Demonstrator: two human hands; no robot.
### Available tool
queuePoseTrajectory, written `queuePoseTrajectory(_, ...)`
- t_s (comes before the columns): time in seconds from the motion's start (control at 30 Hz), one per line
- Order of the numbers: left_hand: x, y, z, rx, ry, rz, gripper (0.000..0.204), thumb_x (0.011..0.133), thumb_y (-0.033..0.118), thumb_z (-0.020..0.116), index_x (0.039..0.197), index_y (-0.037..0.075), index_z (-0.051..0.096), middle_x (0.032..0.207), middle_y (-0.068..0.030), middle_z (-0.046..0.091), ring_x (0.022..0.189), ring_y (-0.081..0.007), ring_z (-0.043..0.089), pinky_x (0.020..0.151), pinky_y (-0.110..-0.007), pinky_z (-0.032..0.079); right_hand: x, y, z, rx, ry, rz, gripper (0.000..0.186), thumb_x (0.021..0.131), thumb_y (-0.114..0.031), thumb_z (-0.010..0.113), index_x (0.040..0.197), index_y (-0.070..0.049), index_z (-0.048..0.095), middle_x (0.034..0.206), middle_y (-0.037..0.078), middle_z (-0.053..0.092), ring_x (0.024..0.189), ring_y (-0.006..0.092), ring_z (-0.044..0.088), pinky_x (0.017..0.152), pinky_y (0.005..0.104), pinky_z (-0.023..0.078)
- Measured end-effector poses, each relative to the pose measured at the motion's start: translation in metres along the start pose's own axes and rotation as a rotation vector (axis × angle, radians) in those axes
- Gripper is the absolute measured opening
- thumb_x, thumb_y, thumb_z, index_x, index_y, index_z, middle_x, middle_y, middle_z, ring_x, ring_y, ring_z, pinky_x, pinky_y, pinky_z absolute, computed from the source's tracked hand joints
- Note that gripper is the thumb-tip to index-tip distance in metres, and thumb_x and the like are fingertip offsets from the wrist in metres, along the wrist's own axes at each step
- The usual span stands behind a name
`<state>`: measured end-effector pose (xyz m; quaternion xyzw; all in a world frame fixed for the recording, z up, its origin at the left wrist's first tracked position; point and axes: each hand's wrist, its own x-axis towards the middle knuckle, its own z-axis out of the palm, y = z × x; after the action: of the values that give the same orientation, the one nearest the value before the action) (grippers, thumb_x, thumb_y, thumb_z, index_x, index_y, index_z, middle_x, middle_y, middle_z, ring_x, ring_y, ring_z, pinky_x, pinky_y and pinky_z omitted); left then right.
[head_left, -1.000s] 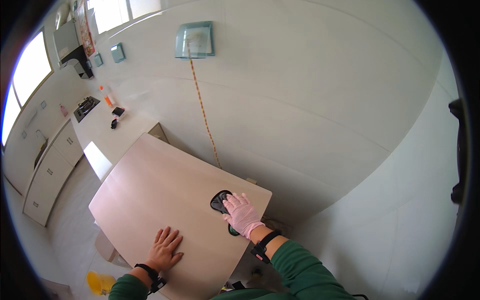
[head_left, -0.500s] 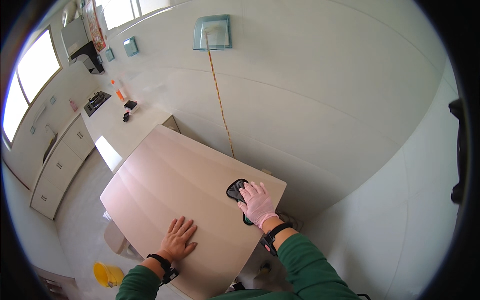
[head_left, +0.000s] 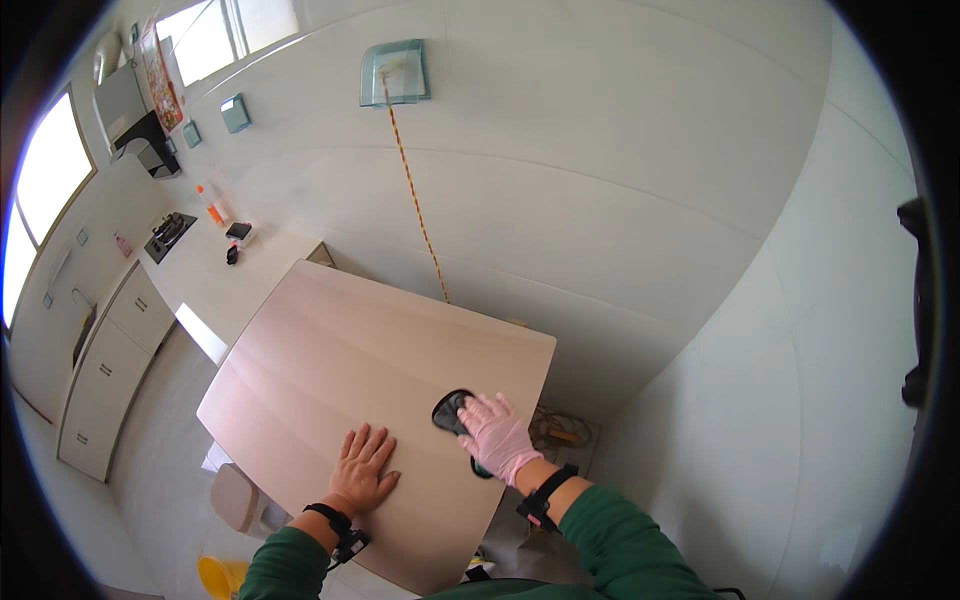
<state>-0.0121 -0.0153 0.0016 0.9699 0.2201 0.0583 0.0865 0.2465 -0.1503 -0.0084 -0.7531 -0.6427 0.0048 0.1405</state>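
A pale pinkish table [head_left: 350,345] spreads out before me. My right hand [head_left: 498,438], in a pink glove, presses down on a dark grey, black-rimmed cleaning pad [head_left: 449,411] and grips it against the tabletop. The pad's wide end shows beyond the fingertips; a bit of its rim shows below the palm, and the rest is covered. My bare left hand [head_left: 362,470] lies flat on the near left part of the table, fingers spread, holding nothing. Each wrist wears a black strap with a small device.
A white counter [head_left: 225,290] with a stove [head_left: 170,236] and an orange bottle [head_left: 211,206] stands at the far left. A beige stool [head_left: 233,497] and a yellow bucket [head_left: 218,576] are left of the table. A yellow-red cord [head_left: 414,190] hangs from a wall socket cover [head_left: 394,73].
My right hand has slid the pad nearer to me across the tabletop. My left hand stays flat in about the same place. The whole view has shifted slightly.
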Motion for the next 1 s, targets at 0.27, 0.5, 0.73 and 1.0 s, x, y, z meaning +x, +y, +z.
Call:
queuePoseTrajectory(0.27,-0.003,-0.003,0.005,-0.009,0.057,0.022,0.060,0.086,0.039,0.060,0.136,0.007,0.052,0.147,-0.0136,0.043,0.141,-0.0382,0.030,0.119,-0.051,0.016,-0.086,-0.097,0.000,0.201,-0.149,-0.430,0.050,0.082,-0.037,0.066,0.125,-0.011,0.062,0.137,0.009,0.055,0.131,0.0251,0.047,0.115,0.0455,0.029)
queuePoseTrajectory(0.5,-0.001,-0.002,0.003,-0.038,0.027,-0.012,0.060,0.086,0.037,0.060,0.137,0.008,0.050,0.148,-0.0138,0.042,0.143,-0.0377,0.027,0.119,-0.050,0.015,-0.071,-0.080,0.002,0.213,-0.096,-0.340,0.050,0.081,-0.036,0.067,0.123,-0.010,0.063,0.135,0.009,0.056,0.131,0.0255,0.046,0.115,0.0458,0.030)
queuePoseTrajectory(0.73,-0.003,-0.003,0.004,0.034,-0.003,-0.030,0.059,0.092,0.042,0.053,0.142,0.012,0.046,0.152,-0.0091,0.039,0.146,-0.0311,0.024,0.121,-0.046,0.012,0.009,0.018,0.014,-0.008,0.144,0.043,0.051,0.086,-0.041,0.060,0.126,-0.009,0.060,0.136,0.012,0.055,0.130,0.0296,0.045,0.114,0.0513,0.026)
queuePoseTrajectory(1.0,-0.003,-0.004,0.004,0.009,0.012,-0.028,0.059,0.089,0.041,0.059,0.139,0.010,0.049,0.150,-0.0103,0.041,0.145,-0.0335,0.025,0.120,-0.047,0.015,0.079,0.107,0.019,-0.143,0.194,0.306,0.054,0.085,-0.043,0.062,0.127,-0.009,0.060,0.138,0.013,0.053,0.129,0.0312,0.045,0.113,0.0497,0.027)
